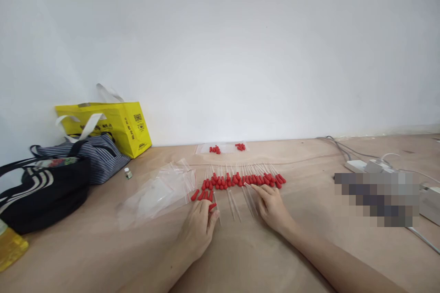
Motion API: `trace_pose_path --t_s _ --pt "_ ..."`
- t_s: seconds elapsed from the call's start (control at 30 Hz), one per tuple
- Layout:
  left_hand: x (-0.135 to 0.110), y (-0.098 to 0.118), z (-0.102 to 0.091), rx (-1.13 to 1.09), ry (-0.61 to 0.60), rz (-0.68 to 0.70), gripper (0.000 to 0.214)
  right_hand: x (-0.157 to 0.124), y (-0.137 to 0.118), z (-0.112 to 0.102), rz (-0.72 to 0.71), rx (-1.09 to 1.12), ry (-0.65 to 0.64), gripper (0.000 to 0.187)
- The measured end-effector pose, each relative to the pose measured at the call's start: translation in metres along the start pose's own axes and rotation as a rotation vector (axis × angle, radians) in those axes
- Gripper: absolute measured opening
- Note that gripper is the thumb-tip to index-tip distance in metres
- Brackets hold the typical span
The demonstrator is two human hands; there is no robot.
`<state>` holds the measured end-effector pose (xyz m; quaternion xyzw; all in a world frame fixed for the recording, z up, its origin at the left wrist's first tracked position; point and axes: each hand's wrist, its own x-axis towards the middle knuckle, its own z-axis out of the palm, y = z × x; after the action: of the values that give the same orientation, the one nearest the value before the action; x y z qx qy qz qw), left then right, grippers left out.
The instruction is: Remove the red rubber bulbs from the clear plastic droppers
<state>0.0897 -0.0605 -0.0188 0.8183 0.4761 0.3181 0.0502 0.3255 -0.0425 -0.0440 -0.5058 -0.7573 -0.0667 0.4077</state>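
Observation:
My left hand [198, 230] is closed, with a red rubber bulb [212, 207] pinched between thumb and fingers. Several more loose red bulbs [202, 196] lie just beyond its knuckles. A thin glass tube [217, 210] is on the table beside that hand's fingertips. My right hand [272, 203] reaches left with its fingers stretched out over a few loose glass tubes [248, 201]; its thumb is partly hidden. Between the hands lie other bare glass tubes [234, 205]. Beyond them runs a row of glass droppers with red bulbs [252, 179], their tubes pointing to the wall.
Clear plastic bags [161, 190] lie at the left of the droppers. A bag with red-bulbed droppers [222, 148] is by the wall. At left are a yellow bag [137, 128], a striped bag [106, 158], a black bag [65, 197] and a small bottle [128, 173]. A power strip [357, 166] with cables sits right.

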Motion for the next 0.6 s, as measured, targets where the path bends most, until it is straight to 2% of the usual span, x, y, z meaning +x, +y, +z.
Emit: trace_pose_path --t_s 0.2,0.6 --pt "-0.004 0.006 0.012 -0.013 -0.064 -0.054 0.012 -0.008 0.003 0.010 0.118 -0.108 -0.030 0.036" --pt "0.020 0.016 0.030 -0.008 -0.145 -0.027 0.018 -0.003 -0.009 0.021 0.111 -0.112 -0.103 0.022"
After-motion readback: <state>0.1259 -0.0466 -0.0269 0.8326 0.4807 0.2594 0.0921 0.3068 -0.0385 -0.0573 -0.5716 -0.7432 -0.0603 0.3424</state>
